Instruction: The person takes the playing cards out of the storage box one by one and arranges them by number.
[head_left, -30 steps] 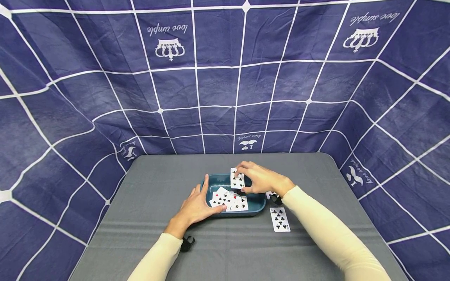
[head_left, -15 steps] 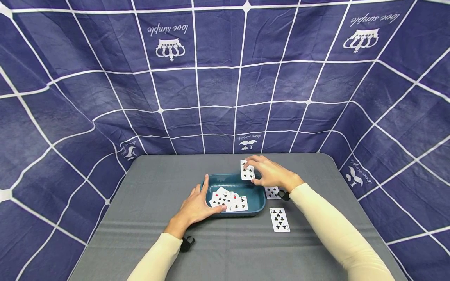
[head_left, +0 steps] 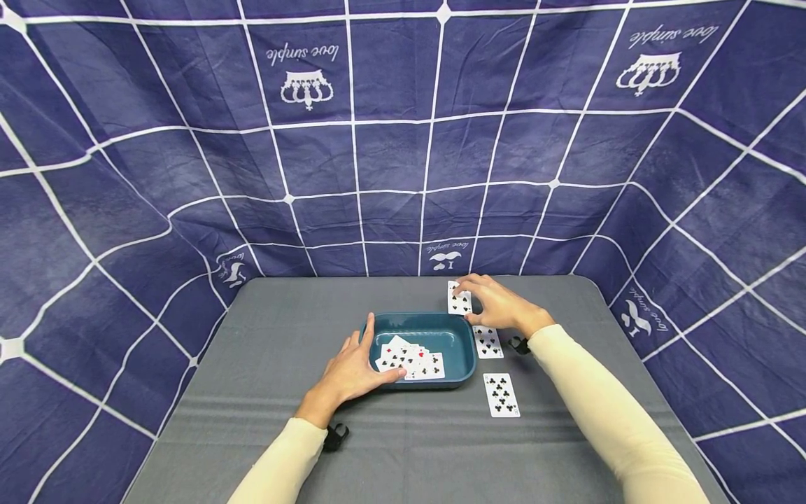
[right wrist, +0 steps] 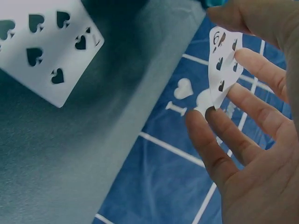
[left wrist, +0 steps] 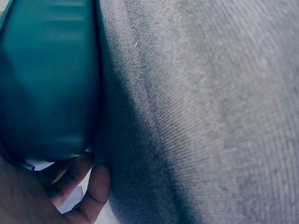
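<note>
On the left, a teal tray (head_left: 443, 336) on the grey desk (head_left: 283, 315) is braced by the left hand (head_left: 349, 367), fingers and thumb spread along its end and near rim rather than clenched. Overlapping cards (head_left: 409, 360) are gathered toward the tray's near left. Just beyond its far right corner, the six of spades (head_left: 455, 303) is pinched by the right hand (head_left: 500, 301), much the nearer of the hands; its long axis is pointed away from the person. Whether the desk is touched by it cannot be told. Immediately nearer, beside the tray, another spades card (head_left: 488, 343) lies face up, roughly in line; nearer again, a clubs card (head_left: 502, 395) is laid. The space beyond is bounded by a blue grid-patterned cloth (head_left: 390, 161).
</note>
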{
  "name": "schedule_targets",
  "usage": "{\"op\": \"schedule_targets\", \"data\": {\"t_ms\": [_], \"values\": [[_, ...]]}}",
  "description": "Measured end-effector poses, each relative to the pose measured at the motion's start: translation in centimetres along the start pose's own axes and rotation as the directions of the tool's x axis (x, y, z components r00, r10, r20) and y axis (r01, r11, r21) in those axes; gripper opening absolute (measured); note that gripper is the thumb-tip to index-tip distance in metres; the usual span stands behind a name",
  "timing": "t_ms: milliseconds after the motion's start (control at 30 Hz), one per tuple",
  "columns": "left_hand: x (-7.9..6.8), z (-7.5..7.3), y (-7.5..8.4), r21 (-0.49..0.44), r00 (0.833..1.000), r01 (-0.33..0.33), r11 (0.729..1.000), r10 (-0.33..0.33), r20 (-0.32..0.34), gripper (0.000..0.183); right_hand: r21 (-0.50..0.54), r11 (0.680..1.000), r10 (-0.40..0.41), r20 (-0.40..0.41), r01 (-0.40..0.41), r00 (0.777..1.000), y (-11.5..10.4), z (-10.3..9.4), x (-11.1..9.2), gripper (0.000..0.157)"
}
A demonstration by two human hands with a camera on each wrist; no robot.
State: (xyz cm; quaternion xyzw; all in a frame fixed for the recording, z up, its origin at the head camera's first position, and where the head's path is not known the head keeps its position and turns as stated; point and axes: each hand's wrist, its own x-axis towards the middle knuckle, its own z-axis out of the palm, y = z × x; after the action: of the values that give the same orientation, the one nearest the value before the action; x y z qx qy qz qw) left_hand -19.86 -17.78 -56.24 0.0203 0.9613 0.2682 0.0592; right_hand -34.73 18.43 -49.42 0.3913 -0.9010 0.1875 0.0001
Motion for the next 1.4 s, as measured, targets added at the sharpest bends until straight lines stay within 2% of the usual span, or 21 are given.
{"op": "schedule_targets", "data": {"t_ms": [600,800,867,933,1033,1167,1300,1367,1400], "values": [[-0.2,-0.1,0.0,0.005,1.000,0.000,1.000,0.000,0.006,0.148,0.042,0.994,0.104,0.010,-0.104,0.995,3.8,1.0,-0.3,0.048],[-0.2,-0.2,0.0,0.002,1.000,0.003,1.000,-0.003,0.004,0.148,0.039,0.993,0.110,0.022,-0.111,0.994,4.7,1.6,-0.5,0.041],[-0.2,-0.1,0.0,0.001,1.000,0.002,1.000,-0.002,0.001,0.148,0.059,0.994,0.088,0.015,-0.089,0.996,5.3,1.9,-0.6,0.038],[-0.1,-0.1,0.0,0.002,1.000,0.000,1.000,0.000,-0.003,0.148,0.087,0.995,0.056,0.002,-0.056,0.998,6.5,2.3,-0.6,0.036],[0.0,-0.1,-0.1,0.002,1.000,-0.004,1.000,0.004,-0.003,0.148,0.100,0.995,-0.006,-0.025,0.009,1.000,10.1,4.1,-0.5,0.034],[0.0,0.0,-0.1,0.006,1.000,-0.006,1.000,0.006,0.002,0.148,0.096,0.995,-0.010,-0.013,0.011,1.000,14.8,7.1,-0.2,0.035],[0.0,0.0,-0.1,0.007,1.000,-0.009,1.000,0.009,-0.002,0.148,0.086,0.995,0.049,0.020,-0.051,0.999,16.3,8.3,0.2,0.038],[0.0,0.0,-0.1,0.009,1.000,-0.011,1.000,0.011,-0.007,0.148,0.088,0.995,0.035,0.024,-0.037,0.999,16.4,8.4,0.3,0.038],[0.0,0.0,-0.1,0.010,1.000,-0.011,1.000,0.012,-0.008,0.148,0.079,0.996,0.028,0.026,-0.030,0.999,15.6,8.1,0.1,0.040]]}}
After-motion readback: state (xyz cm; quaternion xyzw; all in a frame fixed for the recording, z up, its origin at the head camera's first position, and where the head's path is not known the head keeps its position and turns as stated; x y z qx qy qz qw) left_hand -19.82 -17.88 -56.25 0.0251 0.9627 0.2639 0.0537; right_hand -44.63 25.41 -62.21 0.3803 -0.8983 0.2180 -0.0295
